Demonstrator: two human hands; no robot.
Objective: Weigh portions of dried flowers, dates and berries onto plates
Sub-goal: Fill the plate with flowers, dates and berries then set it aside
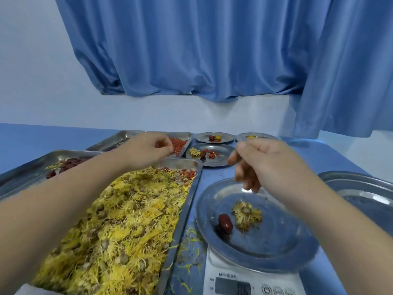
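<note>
Berries [180, 144] in the far tray at 11 o'clock, left hand [148, 149] pinching some
Right hand [259, 165] hovers, fingers loosely curled, above the scale's plate [276, 248] holding one date [225, 223] and one flower [246, 213]

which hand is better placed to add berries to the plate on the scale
Left. The left hand is pinching at the red dried berries in the far steel tray. The right hand hovers over the round steel plate on the white scale, apparently empty.
</note>
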